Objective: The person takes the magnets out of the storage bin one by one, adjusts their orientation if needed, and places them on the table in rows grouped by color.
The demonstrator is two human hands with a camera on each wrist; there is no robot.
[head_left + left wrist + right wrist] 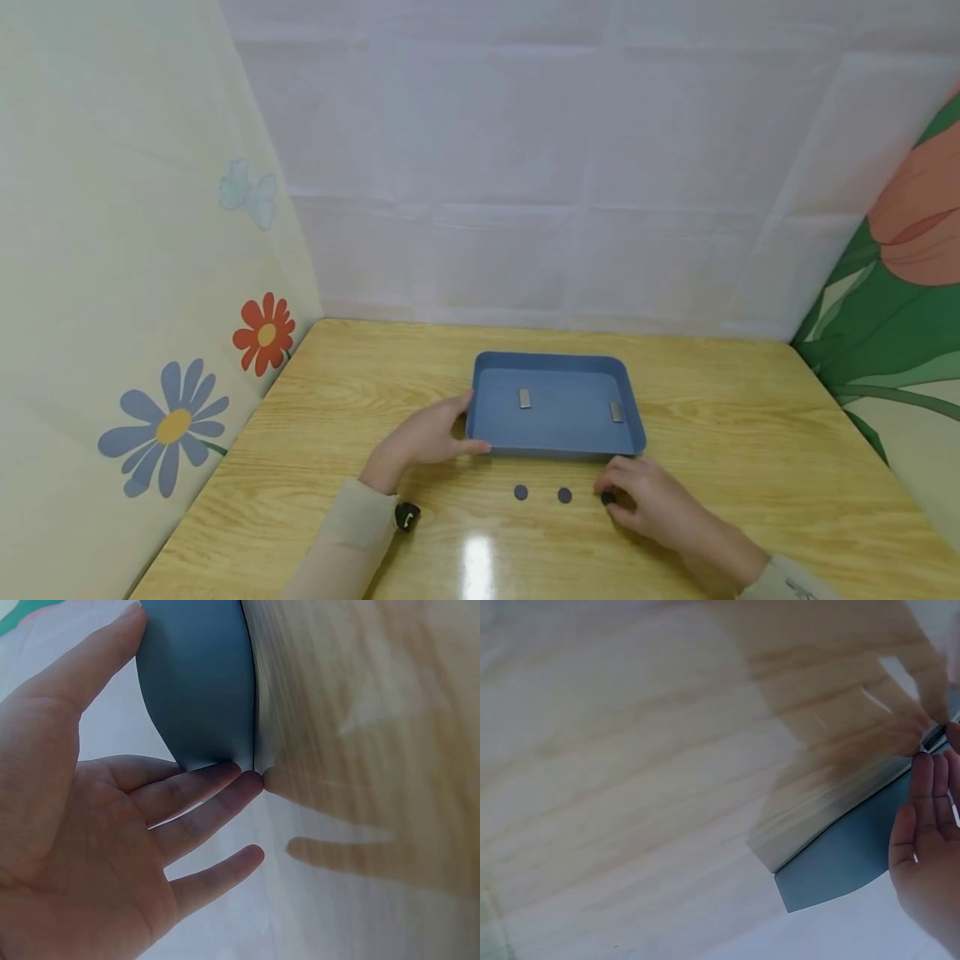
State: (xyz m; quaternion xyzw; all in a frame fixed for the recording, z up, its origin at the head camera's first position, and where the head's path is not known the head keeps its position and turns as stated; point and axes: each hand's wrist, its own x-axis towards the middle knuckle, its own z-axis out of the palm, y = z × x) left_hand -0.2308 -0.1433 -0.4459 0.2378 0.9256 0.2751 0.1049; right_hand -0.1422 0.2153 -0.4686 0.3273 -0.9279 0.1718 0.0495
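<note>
A shallow blue rectangular tray lies on the table, with two small silvery rectangular pieces inside, one left of centre and one near the right wall. At its left end, my left hand touches the wall with spread, fairly straight fingers; the thumb meets the rim in the left wrist view. My right hand is just in front of the tray's near right corner, pinching a small dark disc at the table. Two similar dark discs, one left of the other, lie along the tray's near side.
The wood-grain table is bounded by a white sheet behind and flower-printed panels at both sides. A black object sits against the left cuff. Light glares off the tabletop near the front.
</note>
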